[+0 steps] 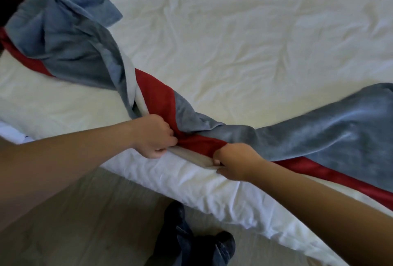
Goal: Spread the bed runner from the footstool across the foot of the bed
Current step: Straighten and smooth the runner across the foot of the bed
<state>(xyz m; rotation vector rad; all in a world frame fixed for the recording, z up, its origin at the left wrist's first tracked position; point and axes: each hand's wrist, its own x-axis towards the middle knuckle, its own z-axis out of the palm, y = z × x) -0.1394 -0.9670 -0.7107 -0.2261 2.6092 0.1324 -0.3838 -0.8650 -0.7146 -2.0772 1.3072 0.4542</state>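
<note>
A: How's the bed runner looking?
B: Grey and red, twisted, bunched along the bed edge. Left hand and right hand both have fingers curled tight on it.

Here's the bed, its white sheet all creased. Across its near edge lies the bed runner, grey-blue with red and beige bands, twisted in the middle, bunched at the left. Below is a pale wood floor, with two dark-clad feet standing on it.
</note>
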